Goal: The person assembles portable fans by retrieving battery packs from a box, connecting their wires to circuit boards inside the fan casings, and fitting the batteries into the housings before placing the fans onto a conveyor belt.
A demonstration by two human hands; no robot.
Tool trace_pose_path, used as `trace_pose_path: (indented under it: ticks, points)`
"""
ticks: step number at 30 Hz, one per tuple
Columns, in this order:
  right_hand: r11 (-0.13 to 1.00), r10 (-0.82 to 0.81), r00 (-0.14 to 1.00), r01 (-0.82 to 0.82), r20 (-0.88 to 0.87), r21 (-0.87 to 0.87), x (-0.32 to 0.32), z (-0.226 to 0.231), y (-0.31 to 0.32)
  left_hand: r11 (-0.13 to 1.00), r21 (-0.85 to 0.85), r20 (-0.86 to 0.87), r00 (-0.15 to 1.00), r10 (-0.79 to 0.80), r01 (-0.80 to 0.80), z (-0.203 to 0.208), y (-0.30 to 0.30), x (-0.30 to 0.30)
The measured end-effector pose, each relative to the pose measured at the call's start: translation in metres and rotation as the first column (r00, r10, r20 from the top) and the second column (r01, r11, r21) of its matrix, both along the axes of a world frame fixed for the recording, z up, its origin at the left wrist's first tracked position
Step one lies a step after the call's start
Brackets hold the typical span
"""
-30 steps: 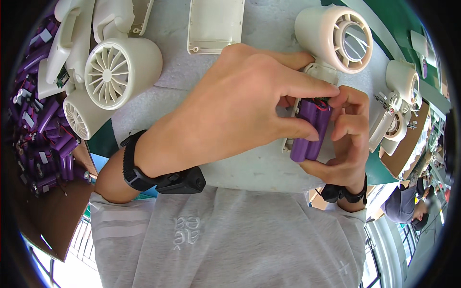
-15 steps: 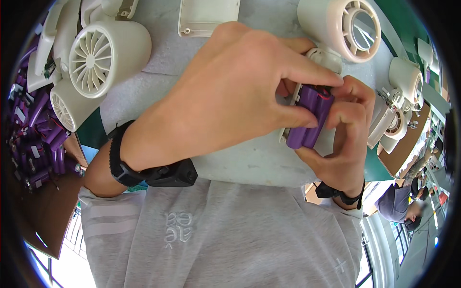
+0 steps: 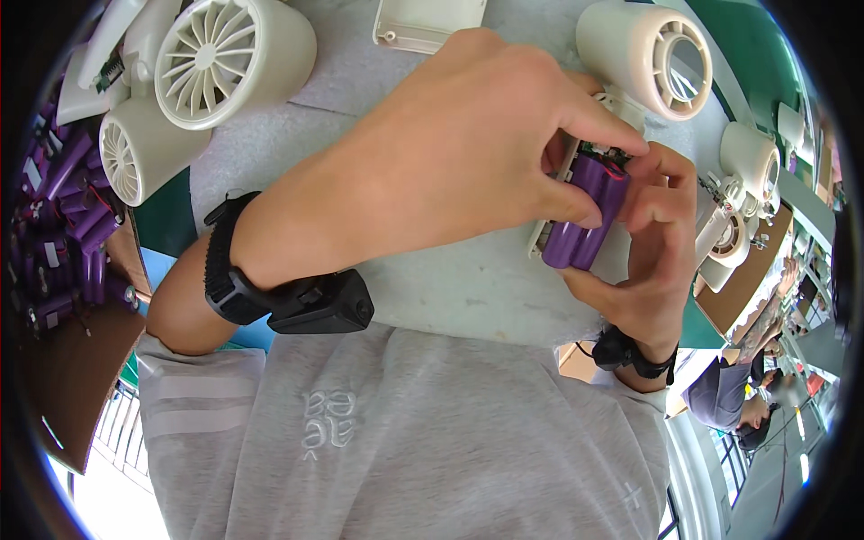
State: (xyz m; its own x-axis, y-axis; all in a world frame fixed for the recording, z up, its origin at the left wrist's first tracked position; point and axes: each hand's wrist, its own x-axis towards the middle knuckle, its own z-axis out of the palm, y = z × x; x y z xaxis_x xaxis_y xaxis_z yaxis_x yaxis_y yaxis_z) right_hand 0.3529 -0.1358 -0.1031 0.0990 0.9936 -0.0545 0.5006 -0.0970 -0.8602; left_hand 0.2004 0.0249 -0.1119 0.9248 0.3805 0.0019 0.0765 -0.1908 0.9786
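Observation:
Between my hands is a purple battery pack (image 3: 585, 209) of two side-by-side cylinders, with a red wire at its far end. It lies against a cream plastic housing (image 3: 538, 239), mostly hidden behind my left fingers; a bit of green circuit board (image 3: 594, 148) shows past the pack's far end. My left hand (image 3: 490, 121) reaches across from the left, its thumb pressed on the purple wrap and its index finger at the far end. Closed around the pack's right side is my right hand (image 3: 661, 238), fingers curled and thumb under the near end.
Cream fan heads (image 3: 279, 63) stand at the left, another cream fan body (image 3: 621, 49) at the back right. A cream rectangular shell (image 3: 423, 22) lies at the back. Purple battery packs fill a cardboard box (image 3: 67, 387) far left. More cream parts (image 3: 747, 162) lie right.
The head view has shifted slightly. Both hands keep hold of the pack, which has turned a little, and more of the green board shows at its far end.

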Motion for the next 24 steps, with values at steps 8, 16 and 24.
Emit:
trace_pose_path:
  ticks: [8,16,24]
  points:
    - [0.996,0.040,0.994,-0.048,0.101,0.077,0.000,-0.008,0.008,1.000,0.009,0.043,0.999,0.024,-0.024,-0.011,-0.003,0.002]
    - [0.996,-0.067,0.968,0.051,0.241,0.071,0.004,-0.001,-0.005,0.995,0.062,0.002,0.997,0.072,-0.072,-0.013,0.000,0.014]
    - [0.997,-0.077,0.812,0.053,0.578,0.059,0.010,0.012,-0.008,0.997,-0.019,-0.046,0.996,0.075,-0.076,0.009,0.007,0.026]
